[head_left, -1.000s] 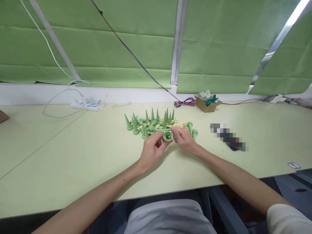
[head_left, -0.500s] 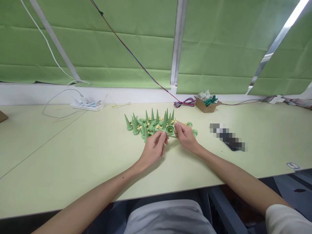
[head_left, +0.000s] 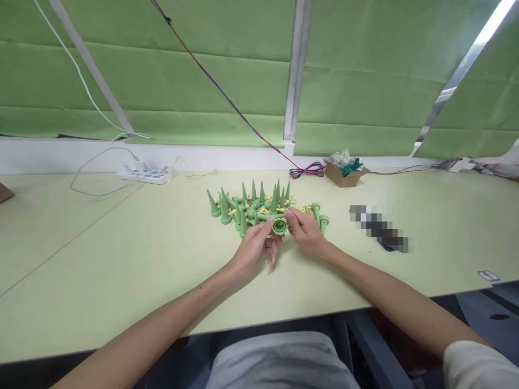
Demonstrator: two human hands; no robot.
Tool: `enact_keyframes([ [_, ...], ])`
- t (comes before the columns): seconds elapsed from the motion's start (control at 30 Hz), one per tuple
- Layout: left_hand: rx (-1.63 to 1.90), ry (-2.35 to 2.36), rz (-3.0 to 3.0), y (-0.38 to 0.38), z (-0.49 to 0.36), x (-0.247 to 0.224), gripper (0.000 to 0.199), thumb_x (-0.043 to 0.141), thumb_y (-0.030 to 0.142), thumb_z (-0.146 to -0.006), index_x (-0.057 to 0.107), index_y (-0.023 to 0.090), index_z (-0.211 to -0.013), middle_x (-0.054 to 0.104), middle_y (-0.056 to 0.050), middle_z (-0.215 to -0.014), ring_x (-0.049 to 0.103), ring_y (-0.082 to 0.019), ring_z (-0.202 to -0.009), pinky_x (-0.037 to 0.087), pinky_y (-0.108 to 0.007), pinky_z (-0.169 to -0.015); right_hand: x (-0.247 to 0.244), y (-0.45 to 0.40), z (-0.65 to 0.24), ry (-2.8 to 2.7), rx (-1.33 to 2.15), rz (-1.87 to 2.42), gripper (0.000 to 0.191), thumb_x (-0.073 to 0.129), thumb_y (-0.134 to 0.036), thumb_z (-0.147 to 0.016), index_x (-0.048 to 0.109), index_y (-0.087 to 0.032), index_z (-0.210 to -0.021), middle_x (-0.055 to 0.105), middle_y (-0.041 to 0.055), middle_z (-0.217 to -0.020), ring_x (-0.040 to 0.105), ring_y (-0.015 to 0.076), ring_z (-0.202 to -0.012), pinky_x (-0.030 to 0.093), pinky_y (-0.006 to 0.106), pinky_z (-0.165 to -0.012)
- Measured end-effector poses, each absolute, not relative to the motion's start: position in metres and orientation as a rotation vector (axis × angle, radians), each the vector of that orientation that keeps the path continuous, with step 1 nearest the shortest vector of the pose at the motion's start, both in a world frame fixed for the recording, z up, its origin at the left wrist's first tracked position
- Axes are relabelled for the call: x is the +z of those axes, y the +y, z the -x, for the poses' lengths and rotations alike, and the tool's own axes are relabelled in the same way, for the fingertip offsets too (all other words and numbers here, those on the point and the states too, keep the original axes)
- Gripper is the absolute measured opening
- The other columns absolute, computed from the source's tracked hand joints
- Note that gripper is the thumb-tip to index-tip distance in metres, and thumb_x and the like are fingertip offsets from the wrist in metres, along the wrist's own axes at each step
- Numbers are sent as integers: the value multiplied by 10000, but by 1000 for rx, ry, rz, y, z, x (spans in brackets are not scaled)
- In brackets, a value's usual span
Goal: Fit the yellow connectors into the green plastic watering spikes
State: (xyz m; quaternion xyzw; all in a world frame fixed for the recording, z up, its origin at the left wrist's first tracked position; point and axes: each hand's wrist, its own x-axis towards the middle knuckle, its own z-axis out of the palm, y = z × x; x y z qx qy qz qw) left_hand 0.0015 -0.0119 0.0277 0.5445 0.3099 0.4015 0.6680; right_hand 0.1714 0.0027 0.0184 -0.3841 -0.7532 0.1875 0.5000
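Note:
Between my hands is a green cone part [head_left: 279, 226], its round open end facing me. My left hand [head_left: 257, 243] has its thumb and fingers closed on the left side of this part. My right hand [head_left: 305, 229] is closed in a pinch at the part's upper right edge; what its fingertips hold is too small to make out. Just behind my hands lies a pile of green cones [head_left: 225, 210] with small yellow pieces among them, several cones standing point up. More green parts [head_left: 323, 222] lie to the right of my right hand.
A small cardboard box [head_left: 344, 177] with plastic wrap and green material stands at the back, beside a coiled red and blue cable [head_left: 307, 170]. At the back left is a white power strip [head_left: 146, 175]. A pixelated dark object [head_left: 380, 229] lies on the right.
The green cone part has come down and slightly left, towards me. My right hand has moved left, closer to my left hand, and my left hand now grips the part.

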Motion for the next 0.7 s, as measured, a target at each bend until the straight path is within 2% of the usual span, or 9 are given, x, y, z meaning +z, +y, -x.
enact_keyframes([
  [0.3, 908, 693, -1282, -13, -1, 24, 522, 541, 608, -923, 583, 126, -728, 598, -27, -641, 488, -73, -375, 382, -232, -403, 20, 3, -171, -1828, 466, 954, 522, 275, -606, -1025, 320, -231, -664, 365, -44, -540, 361, 121, -491, 312, 276, -532],
  [0.53, 917, 734, -1422, -14, 1, 27, 414, 543, 547, -948, 515, 179, -761, 499, 48, -463, 459, -86, -372, 380, -217, -432, 20, 5, -172, -1838, 441, 950, 503, 290, -544, -1041, 312, -224, -654, 341, -46, -552, 334, 116, -495, 290, 276, -533],
  [0.7, 982, 859, -1615, -17, 4, 30, 355, 597, 507, -922, 516, 188, -789, 481, 64, -451, 445, -90, -390, 374, -221, -454, 21, 4, -171, -1851, 434, 964, 494, 295, -527, -1041, 294, -222, -653, 296, -44, -568, 294, 119, -512, 271, 278, -532],
])
